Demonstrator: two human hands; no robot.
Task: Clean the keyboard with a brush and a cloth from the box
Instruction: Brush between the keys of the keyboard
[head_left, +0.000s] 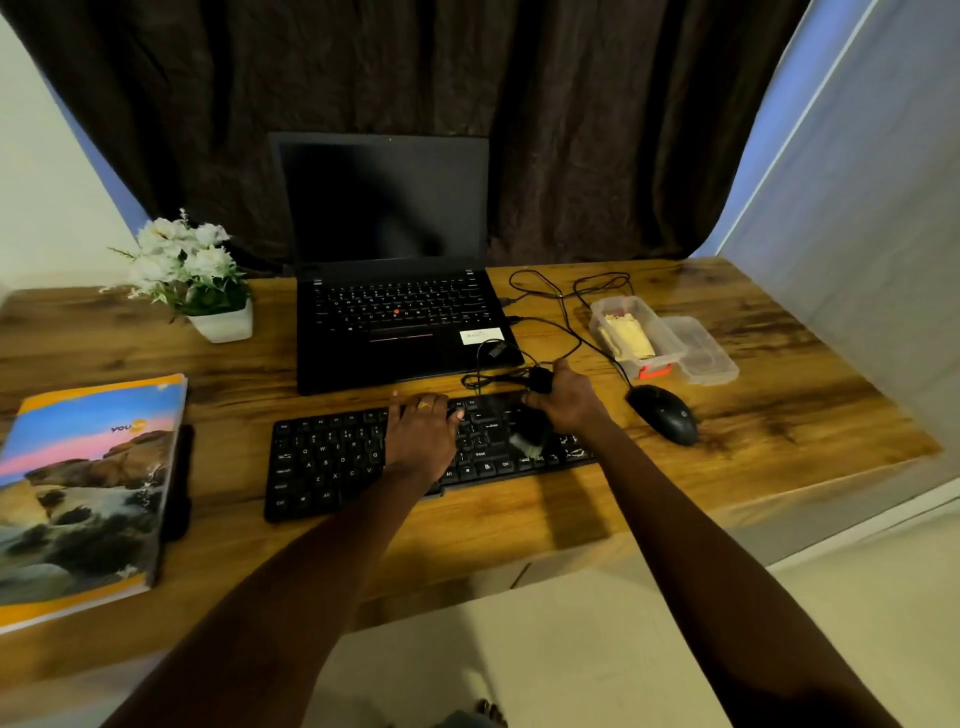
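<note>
A black keyboard (332, 462) lies on the wooden desk (727, 457) in front of the laptop. My left hand (421, 434) rests flat on the keyboard's middle, fingers straight. My right hand (569, 397) grips a black brush (530, 434) whose blurred bristles touch the keys at the keyboard's right part. A clear plastic box (636, 335) stands at the right with a yellow cloth (628, 338) inside; its lid (701, 351) lies beside it.
An open black laptop (395, 312) stands behind the keyboard, with black cables (566, 312) looping to its right. A black mouse (662, 413) sits right of the keyboard. A book (83, 488) lies at the left, a white flower pot (208, 291) behind it.
</note>
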